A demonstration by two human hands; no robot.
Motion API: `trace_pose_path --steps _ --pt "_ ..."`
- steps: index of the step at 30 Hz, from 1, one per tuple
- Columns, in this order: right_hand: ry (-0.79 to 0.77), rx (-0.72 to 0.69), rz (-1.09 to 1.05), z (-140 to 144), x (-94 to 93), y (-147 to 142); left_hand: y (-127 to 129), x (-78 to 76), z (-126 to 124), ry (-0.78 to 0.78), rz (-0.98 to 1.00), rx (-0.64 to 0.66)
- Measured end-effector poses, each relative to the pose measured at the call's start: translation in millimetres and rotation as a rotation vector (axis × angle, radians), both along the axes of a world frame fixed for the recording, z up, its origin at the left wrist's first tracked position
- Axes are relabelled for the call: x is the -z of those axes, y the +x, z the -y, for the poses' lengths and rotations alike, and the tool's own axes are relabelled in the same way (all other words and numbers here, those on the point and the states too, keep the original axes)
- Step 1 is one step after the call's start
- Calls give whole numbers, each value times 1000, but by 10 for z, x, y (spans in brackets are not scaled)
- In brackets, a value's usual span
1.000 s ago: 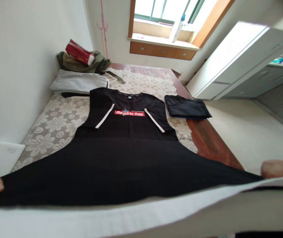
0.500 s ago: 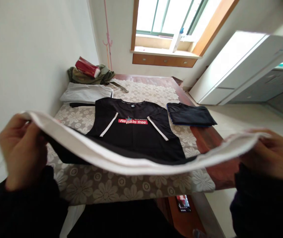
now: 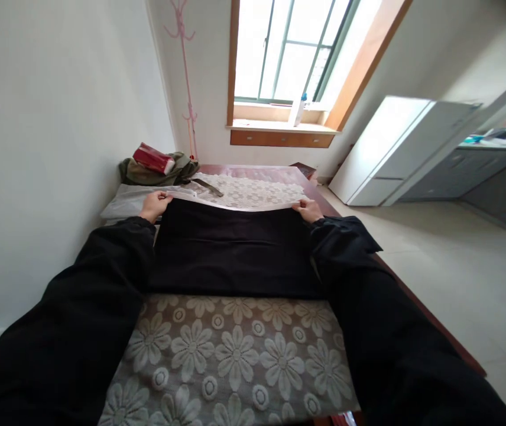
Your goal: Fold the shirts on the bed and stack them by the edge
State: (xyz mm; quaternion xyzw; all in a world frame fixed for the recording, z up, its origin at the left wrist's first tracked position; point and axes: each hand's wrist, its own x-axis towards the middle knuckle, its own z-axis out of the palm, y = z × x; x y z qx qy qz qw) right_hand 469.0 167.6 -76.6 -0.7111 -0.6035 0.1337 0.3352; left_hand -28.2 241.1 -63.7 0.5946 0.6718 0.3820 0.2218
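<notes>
Left hand [image 3: 155,206], right hand [image 3: 308,210] | grip: pinching white hem [image 3: 239,209] | black shirt [image 3: 235,254]: creased rectangle | floral lace tablecloth [image 3: 235,355]

We see a black garment [image 3: 235,254] lying as a broad, plain panel across the flower-patterned tablecloth [image 3: 235,361], wider from side to side than from front to back. Along its far edge we note a narrow white band [image 3: 235,208], bowing slightly toward us between its two held ends. The near edge runs almost straight. Shallow creases cross the middle; the side edges are partly hidden from us.
</notes>
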Motion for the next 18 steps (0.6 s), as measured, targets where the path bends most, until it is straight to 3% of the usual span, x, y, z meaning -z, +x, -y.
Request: trace_pose_path --steps 3,6,8,10,12,14,16,18 --pt "-30 87 22 -137 142 -7 23 82 -28 2 -48 -34" --pt "-11 113 47 20 227 76 -89 65 204 55 -94 -12" --pt "18 59 77 360 257 171 -255 55 530 61 -136 21" --pt "-20 -45 98 859 272 253 -459 82 946 -51 -268 102" --pt "-182 -118 86 1420 285 276 -647 151 1369 -241 -455 143" --pt "-352 -163 47 1921 311 227 -779 244 1714 -400 -518 173" --pt "-488 -182 -47 2279 358 134 -850 333 1935 -484 -502 197" --pt "-521 -127 -171 2482 418 47 -886 399 2039 -489 -463 170"
